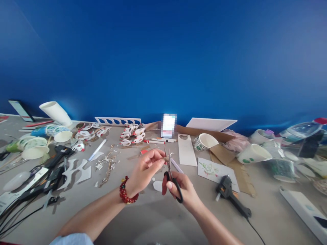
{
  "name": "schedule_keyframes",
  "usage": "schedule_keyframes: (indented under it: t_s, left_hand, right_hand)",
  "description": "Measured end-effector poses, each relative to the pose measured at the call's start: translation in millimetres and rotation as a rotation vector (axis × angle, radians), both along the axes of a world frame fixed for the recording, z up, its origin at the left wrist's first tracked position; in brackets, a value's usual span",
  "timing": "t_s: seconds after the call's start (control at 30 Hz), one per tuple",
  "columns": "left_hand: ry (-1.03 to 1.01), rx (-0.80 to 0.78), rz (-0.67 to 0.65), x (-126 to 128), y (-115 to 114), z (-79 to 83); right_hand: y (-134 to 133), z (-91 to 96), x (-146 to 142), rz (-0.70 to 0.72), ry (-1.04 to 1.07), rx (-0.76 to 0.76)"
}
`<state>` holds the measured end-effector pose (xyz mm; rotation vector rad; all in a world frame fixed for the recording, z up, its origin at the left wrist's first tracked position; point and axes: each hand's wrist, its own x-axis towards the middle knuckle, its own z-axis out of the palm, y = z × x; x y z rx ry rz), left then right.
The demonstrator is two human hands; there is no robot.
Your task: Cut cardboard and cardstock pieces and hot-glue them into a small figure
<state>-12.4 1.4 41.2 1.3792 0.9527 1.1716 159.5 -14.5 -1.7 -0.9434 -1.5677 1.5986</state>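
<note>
Black-handled scissors (169, 168), white scraps (99, 166), glue gun (227, 189)

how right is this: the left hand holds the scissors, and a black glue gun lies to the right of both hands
Not quite: the right hand holds the scissors, not the left hand, as the head view shows. A black glue gun does lie to the right of both hands.

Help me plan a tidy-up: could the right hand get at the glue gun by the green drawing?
Probably yes: nothing visible stands between the right hand and the glue gun, though the scissors occupy that hand's grip.
</note>
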Motion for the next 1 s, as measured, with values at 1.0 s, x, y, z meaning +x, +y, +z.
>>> schedule_keyframes:
  t_s: [1.0]
  left_hand:
    - [-0.007, -0.017, 0.024, 5, -1, -2.8]
  right_hand:
    - [2, -13.4, 3, -0.030, -0.045, -0.028]
